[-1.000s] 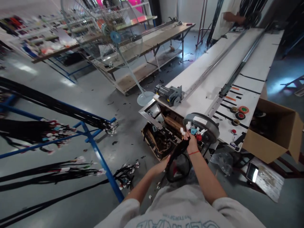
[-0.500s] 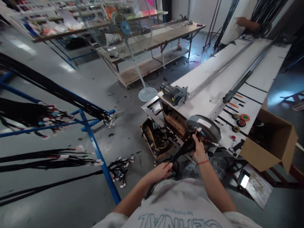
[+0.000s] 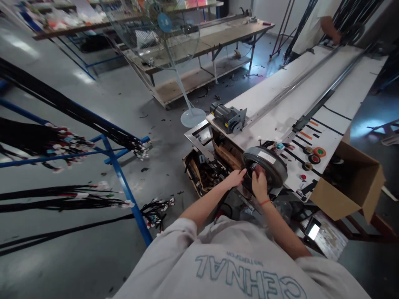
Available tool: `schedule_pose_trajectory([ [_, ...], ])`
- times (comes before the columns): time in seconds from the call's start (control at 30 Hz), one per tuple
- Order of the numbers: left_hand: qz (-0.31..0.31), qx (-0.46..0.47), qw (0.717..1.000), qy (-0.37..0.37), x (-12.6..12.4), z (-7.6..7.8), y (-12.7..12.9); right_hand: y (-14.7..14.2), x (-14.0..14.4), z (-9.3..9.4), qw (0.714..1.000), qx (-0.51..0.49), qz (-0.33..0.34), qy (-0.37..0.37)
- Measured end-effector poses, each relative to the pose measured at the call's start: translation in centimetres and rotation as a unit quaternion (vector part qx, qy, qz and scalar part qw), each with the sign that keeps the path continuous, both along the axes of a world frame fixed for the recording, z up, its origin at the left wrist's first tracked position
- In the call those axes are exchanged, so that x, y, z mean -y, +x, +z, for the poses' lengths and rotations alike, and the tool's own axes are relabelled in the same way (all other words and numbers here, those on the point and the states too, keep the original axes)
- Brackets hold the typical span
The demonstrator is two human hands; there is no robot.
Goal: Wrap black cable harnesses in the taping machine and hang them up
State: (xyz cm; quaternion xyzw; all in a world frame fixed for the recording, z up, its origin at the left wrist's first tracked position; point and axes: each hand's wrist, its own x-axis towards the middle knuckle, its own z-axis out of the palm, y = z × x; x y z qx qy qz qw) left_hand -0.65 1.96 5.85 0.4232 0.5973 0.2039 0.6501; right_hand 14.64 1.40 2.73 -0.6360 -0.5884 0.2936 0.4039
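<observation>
Fingers of both hands are pressed up against the near side of the big grey wheel (image 3: 264,165) at the end of the long white bench (image 3: 311,95). Right hand (image 3: 258,182) has its fingers curled onto the dark bit at the wheel's front edge, red band on that wrist. Left hand (image 3: 236,177) sits just beside it, fingertips reaching in at the wheel's left side, looks loosely bent, but honestly can't tell if either one is actually gripping anything, it's too dark and small right there.

So the wheel lies flat on the near end of the bench, overhanging the edge a bit. Right behind it a bunch of coloured connectors (image 3: 278,145) on dark wire lies on the bench top. A few tape rolls (image 3: 314,155) sit to the right of that, near some black strips stuck on the white surface. Further up the bench on the left edge is a grey motor (image 3: 229,116), and metal rails run off lengthwise.

Cardboard box (image 3: 355,187) stands open on the right of the bench. A blue rack (image 3: 118,174) off to the left is loaded with black wire harnesses. Standing fan (image 3: 165,37) further back, wooden tables behind it. Another person (image 3: 324,25) is at the far end of the bench.
</observation>
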Motion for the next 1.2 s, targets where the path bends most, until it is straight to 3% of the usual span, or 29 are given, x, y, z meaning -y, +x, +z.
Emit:
schedule_pose_trajectory([
  [0.07,-0.014,-0.002,1.0,0.01,-2.5,-0.1,0.8,0.5,1.9,0.2,0.997,0.068,0.01,0.019],
  [0.13,-0.033,0.001,0.999,0.02,-3.6,-0.3,0.9,0.4,2.3,0.8,0.984,0.171,0.041,-0.035],
  [0.23,-0.055,-0.01,0.998,0.035,-3.6,-0.5,0.3,-1.3,0.4,2.3,0.927,0.324,0.096,-0.162],
  [0.33,-0.063,-0.023,0.996,0.055,-3.3,-0.4,-0.2,-3.0,-2.0,3.3,0.888,0.403,0.124,-0.183],
  [0.4,-0.069,-0.02,0.996,0.062,-3.1,-0.3,-0.4,-3.1,-2.9,3.3,0.889,0.398,0.14,-0.181],
  [0.53,-0.092,0.006,0.992,0.083,-1.9,-0.6,-0.7,-0.4,-2.1,2.1,0.932,0.305,0.145,-0.132],
  [0.63,-0.115,-0.003,0.98,0.161,0.1,-1.6,-0.3,1.6,-0.4,1.2,0.969,0.217,0.091,-0.08],
  [0.73,-0.11,-0.081,0.963,0.23,2.3,-2.7,0.5,1.9,0.5,1.3,0.99,0.131,0.038,-0.021],
  [0.83,-0.097,-0.135,0.957,0.236,3.5,-3.5,1.2,1.2,0.3,2.0,0.992,0.117,0.054,0.008],
  [1.0,-0.088,-0.136,0.963,0.215,3.5,-3.6,1.4,2.3,-0.5,2.6,0.977,0.085,0.194,0.028],
  [1.1,-0.068,-0.113,0.97,0.203,3.6,-3.2,1.5,3.0,-1.0,2.1,0.96,0.143,0.235,0.047],
  [1.2,-0.068,-0.153,0.965,0.201,4.5,-2.7,1.7,2.1,-2.2,1.8,0.94,0.203,0.273,0.018],
])
